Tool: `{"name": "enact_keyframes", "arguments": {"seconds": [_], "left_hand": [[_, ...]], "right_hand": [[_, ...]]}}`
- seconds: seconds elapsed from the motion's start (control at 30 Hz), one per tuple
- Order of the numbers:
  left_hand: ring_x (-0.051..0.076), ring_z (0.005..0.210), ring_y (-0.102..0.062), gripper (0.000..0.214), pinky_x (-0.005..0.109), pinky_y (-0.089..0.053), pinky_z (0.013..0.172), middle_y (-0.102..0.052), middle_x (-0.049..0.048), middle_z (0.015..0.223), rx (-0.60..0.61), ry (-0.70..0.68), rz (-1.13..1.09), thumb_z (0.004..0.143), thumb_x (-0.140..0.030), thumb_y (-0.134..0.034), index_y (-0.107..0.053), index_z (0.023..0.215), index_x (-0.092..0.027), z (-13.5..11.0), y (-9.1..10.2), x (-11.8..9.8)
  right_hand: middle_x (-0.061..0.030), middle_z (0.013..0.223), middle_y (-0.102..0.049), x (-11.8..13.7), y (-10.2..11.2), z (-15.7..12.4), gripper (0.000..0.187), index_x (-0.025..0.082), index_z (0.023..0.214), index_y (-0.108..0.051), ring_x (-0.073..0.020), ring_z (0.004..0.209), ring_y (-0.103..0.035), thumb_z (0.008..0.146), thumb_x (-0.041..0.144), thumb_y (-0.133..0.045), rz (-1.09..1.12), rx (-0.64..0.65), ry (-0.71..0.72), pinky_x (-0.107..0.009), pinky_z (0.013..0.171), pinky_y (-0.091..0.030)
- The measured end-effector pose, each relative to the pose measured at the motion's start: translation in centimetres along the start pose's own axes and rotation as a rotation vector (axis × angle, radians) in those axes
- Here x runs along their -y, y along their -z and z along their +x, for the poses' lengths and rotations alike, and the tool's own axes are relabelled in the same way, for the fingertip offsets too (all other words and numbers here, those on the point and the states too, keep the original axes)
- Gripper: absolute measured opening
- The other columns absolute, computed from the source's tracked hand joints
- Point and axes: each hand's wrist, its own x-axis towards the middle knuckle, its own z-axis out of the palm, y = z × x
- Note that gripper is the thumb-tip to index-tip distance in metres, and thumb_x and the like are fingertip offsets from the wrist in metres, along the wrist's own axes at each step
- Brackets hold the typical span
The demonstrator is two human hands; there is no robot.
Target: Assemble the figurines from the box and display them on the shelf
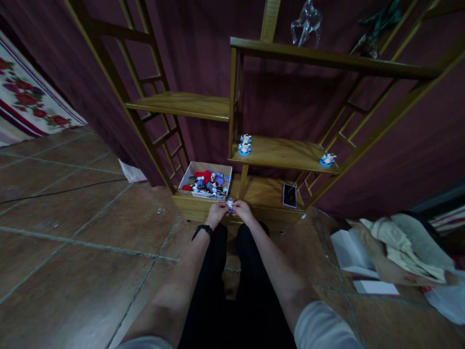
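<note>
Both my hands meet in front of the lowest wooden shelf (261,191). My left hand (217,212) and my right hand (242,210) pinch one small blue-and-white figurine (230,204) between their fingertips. Just behind it stands a white box (188,176) filled with several colourful figurines. On the middle shelf (286,152) stand two blue figurines (244,144) at the left end and one more figurine (327,159) at the right end. A black band circles my left wrist.
A phone (289,195) lies on the lowest shelf at the right. A glass ornament (307,22) stands on the top shelf. Papers and cloth (395,247) pile on the tiled floor at right. A cable (61,190) crosses the floor at left.
</note>
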Motion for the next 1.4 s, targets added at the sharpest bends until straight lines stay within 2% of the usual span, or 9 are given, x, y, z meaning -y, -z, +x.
{"name": "enact_keyframes", "arguments": {"seconds": [0.4,0.87,1.07,1.4], "left_hand": [[0.009,0.046,-0.054,0.004,0.020,-0.044,0.048,-0.064,0.0017,0.056,0.016,0.001,-0.014,0.059,-0.013,-0.065,-0.065,0.063,-0.012,-0.07,-0.04,-0.10],[0.010,0.048,-0.055,0.011,0.022,-0.045,0.052,-0.065,0.0026,0.059,0.030,-0.010,-0.037,0.066,-0.020,-0.061,-0.066,0.069,-0.011,0.25,0.20,0.20],[0.010,0.051,-0.055,0.008,0.023,-0.045,0.054,-0.065,0.0026,0.061,0.043,-0.011,-0.050,0.064,-0.017,-0.062,-0.066,0.068,-0.010,0.02,0.11,-0.02],[0.011,0.053,-0.057,0.011,0.024,-0.047,0.053,-0.065,0.0047,0.063,0.054,0.017,-0.052,0.062,-0.016,-0.066,-0.064,0.071,-0.009,0.01,0.21,0.12]], "right_hand": [[0.0039,0.060,-0.061,-0.38,0.02,0.25,0.007,0.016,0.065,-0.056,-0.0065,0.050,-0.059,0.069,0.013,-0.061,0.028,-0.001,0.012,-0.018,0.052,-0.052],[0.0033,0.061,-0.062,-0.79,0.16,0.63,0.005,0.016,0.071,-0.057,-0.0061,0.049,-0.059,0.071,0.012,-0.059,0.001,0.029,0.011,-0.015,0.047,-0.050],[0.0025,0.062,-0.064,-0.91,0.19,0.95,0.003,0.015,0.069,-0.059,-0.0070,0.049,-0.060,0.071,0.015,-0.061,-0.008,0.029,0.003,-0.018,0.051,-0.052],[0.0029,0.059,-0.062,-0.26,0.27,0.41,0.006,0.014,0.066,-0.058,-0.0060,0.048,-0.058,0.070,0.010,-0.061,0.039,0.027,-0.024,-0.015,0.048,-0.050]]}}
